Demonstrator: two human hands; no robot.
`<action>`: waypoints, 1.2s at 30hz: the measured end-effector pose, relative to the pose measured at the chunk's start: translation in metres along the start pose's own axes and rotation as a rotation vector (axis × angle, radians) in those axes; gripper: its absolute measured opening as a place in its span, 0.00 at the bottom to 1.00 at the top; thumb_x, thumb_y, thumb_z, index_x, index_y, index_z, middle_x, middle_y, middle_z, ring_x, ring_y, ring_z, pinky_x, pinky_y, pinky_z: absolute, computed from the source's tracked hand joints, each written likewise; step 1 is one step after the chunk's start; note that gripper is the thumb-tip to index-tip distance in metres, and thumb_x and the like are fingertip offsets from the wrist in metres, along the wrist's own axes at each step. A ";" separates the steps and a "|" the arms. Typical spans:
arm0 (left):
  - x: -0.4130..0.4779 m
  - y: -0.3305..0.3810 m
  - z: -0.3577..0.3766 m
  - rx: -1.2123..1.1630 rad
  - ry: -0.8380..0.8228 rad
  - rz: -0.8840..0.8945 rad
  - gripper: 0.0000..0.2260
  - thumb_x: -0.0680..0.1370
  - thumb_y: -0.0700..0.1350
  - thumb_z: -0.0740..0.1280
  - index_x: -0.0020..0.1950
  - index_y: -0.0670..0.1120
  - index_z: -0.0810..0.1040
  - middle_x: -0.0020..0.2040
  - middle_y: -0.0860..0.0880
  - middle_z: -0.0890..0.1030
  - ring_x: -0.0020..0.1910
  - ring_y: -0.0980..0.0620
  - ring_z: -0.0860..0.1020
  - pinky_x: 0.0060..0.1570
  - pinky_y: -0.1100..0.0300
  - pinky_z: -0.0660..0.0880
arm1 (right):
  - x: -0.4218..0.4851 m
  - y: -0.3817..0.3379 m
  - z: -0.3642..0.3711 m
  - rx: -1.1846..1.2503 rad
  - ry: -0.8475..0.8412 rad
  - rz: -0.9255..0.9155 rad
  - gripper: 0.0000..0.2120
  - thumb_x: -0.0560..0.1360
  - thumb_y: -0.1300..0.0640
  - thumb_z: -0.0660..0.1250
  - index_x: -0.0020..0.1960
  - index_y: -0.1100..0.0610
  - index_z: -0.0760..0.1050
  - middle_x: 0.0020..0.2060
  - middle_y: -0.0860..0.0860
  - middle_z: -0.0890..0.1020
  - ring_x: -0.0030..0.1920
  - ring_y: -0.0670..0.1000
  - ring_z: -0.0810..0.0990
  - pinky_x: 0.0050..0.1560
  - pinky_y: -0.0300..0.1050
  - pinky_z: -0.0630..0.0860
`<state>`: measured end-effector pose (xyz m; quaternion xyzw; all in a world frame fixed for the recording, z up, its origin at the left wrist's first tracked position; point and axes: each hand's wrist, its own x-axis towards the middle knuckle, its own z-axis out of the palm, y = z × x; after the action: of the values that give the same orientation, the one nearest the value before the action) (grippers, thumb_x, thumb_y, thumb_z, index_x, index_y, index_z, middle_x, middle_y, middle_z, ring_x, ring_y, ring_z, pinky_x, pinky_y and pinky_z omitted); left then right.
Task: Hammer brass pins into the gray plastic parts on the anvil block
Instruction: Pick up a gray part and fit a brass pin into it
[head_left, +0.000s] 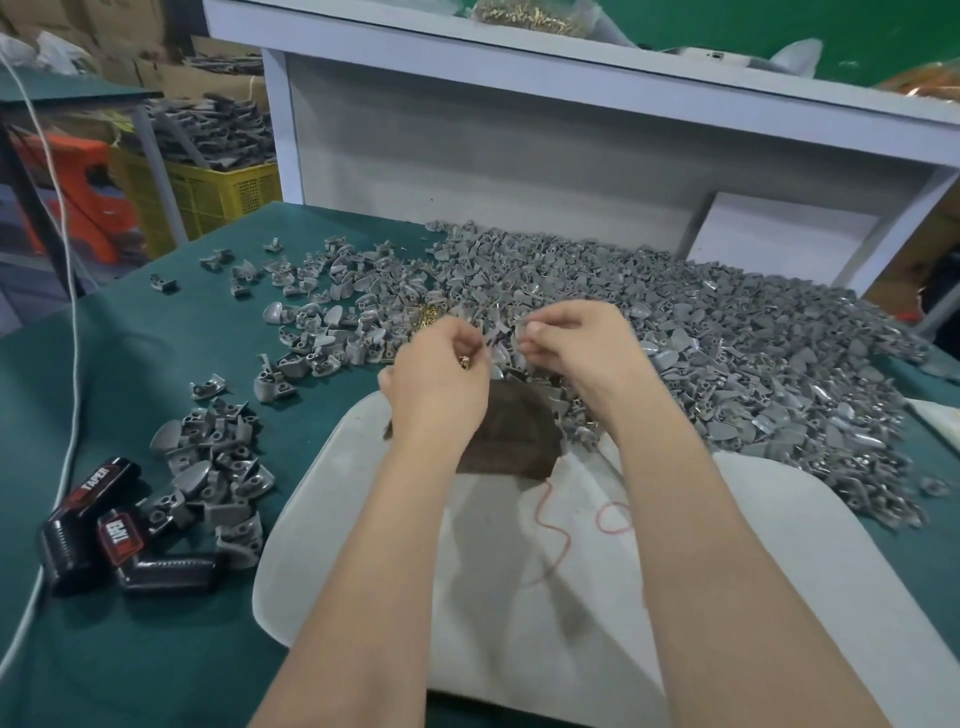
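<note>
My left hand (441, 374) is curled with brass pins (464, 362) showing between its fingers. My right hand (571, 338) pinches a small gray plastic part (511, 332) just right of the left hand. Both hover above the dark brown anvil block (511, 436), which sits on a white cloth-covered pad (363, 467). A little heap of loose brass pins (428, 317) lies just beyond the left hand. A big pile of gray plastic parts (727, 353) spreads across the green table to the right and behind. No hammer is visible.
A smaller heap of gray parts (213, 467) lies at the left, beside black and red tool batteries (104, 525). A white cable (72, 364) runs down the left edge. A white shelf unit (519, 130) backs the table. A yellow crate (218, 192) of parts stands beyond.
</note>
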<state>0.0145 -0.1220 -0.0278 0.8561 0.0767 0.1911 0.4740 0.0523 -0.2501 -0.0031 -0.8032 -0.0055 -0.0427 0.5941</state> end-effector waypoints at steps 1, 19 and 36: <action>-0.001 0.001 0.000 0.107 -0.049 -0.004 0.04 0.77 0.46 0.67 0.43 0.55 0.74 0.42 0.58 0.77 0.51 0.52 0.77 0.57 0.56 0.64 | -0.008 0.003 -0.005 0.033 -0.012 -0.003 0.04 0.75 0.68 0.65 0.46 0.63 0.78 0.36 0.54 0.83 0.34 0.45 0.82 0.40 0.36 0.80; -0.005 -0.002 -0.001 0.331 -0.259 0.030 0.07 0.76 0.49 0.68 0.38 0.55 0.75 0.51 0.52 0.82 0.58 0.46 0.75 0.56 0.53 0.63 | -0.038 0.031 0.019 -0.579 0.059 -0.265 0.06 0.75 0.58 0.67 0.41 0.49 0.74 0.42 0.46 0.72 0.48 0.52 0.74 0.52 0.48 0.71; -0.008 0.002 -0.004 0.306 -0.271 0.043 0.05 0.76 0.47 0.68 0.40 0.52 0.78 0.49 0.48 0.82 0.56 0.43 0.75 0.59 0.50 0.69 | -0.038 0.021 0.021 -0.734 0.056 -0.286 0.05 0.75 0.60 0.65 0.47 0.58 0.79 0.46 0.52 0.75 0.50 0.54 0.75 0.53 0.47 0.70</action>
<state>0.0058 -0.1228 -0.0262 0.9374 0.0221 0.0703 0.3402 0.0175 -0.2350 -0.0318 -0.9518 -0.0853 -0.1462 0.2556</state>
